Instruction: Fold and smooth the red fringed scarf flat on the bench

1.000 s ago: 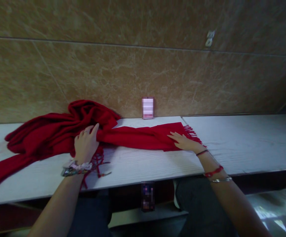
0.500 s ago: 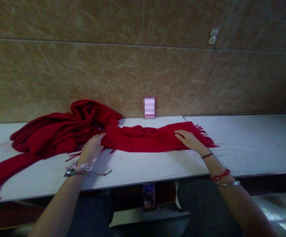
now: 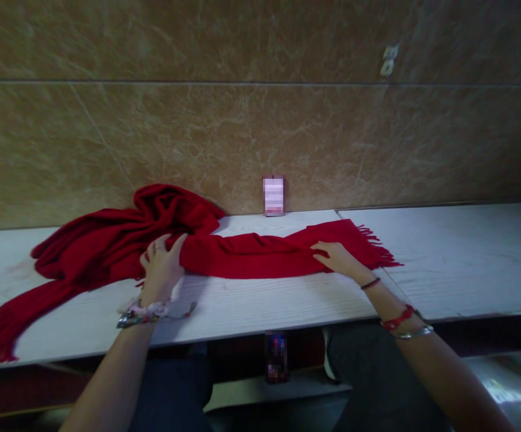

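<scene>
A red fringed scarf (image 3: pixel 246 261) lies stretched in a narrow strip along the white board, its fringed end to the right. On the strip's left end rests my left hand (image 3: pixel 163 270), open, with thumb and fingers apart. My right hand (image 3: pixel 339 259) lies open on the strip nearer its fringe, fingers stretched over the cloth. To the left, more red cloth (image 3: pixel 102 240) is heaped in loose folds, and a fringed tail of it reaches the board's front edge. Whether heap and strip are one piece I cannot tell; my left hand hides where they meet.
The white wood-grain board (image 3: pixel 449 258) runs along a brown marbled wall (image 3: pixel 224 144). A small blurred card (image 3: pixel 273 195) stands at the wall's foot. Higher up to the right is a white hook-like fitting (image 3: pixel 389 60). My knees are below the board's front edge.
My left hand has opened its fingers wider and shifted slightly left over the heaped cloth. My right hand has slid a little to the left on the strip. The camera view shifted slightly.
</scene>
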The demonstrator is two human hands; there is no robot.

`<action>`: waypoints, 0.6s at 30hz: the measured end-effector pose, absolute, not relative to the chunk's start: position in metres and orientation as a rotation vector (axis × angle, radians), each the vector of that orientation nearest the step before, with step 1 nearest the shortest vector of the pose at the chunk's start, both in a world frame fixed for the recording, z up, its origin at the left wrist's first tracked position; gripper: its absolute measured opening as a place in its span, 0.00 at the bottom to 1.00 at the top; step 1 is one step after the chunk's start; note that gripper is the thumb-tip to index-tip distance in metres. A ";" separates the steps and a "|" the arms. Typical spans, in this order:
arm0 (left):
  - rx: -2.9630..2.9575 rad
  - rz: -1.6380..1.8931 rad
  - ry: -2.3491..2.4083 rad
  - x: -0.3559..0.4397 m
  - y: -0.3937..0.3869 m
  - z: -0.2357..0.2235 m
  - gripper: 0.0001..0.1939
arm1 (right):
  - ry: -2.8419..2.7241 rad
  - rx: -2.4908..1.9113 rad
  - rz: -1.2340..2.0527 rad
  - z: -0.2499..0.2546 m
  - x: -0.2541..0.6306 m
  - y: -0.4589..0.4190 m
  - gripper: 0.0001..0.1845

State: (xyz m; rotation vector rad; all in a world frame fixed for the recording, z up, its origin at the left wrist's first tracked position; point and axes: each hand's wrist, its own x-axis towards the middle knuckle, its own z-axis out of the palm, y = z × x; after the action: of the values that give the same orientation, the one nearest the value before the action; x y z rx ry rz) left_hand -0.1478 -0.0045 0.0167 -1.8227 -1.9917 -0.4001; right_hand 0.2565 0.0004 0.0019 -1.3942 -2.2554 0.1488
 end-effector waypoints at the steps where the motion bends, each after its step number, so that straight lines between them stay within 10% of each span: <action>1: -1.895 -0.420 -1.916 -0.139 -0.003 0.015 0.32 | -2.255 -1.352 0.166 0.002 0.256 -0.001 0.14; 18: -2.789 -0.412 -0.764 0.001 0.025 0.006 0.22 | -2.422 -1.091 0.394 0.012 0.277 -0.010 0.14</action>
State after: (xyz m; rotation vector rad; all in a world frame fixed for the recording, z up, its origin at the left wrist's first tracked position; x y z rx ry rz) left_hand 0.0008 0.0245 0.0062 -2.7886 -0.7639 -0.4116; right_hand 0.2769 -0.0100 0.0117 -1.0907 -2.4221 0.3940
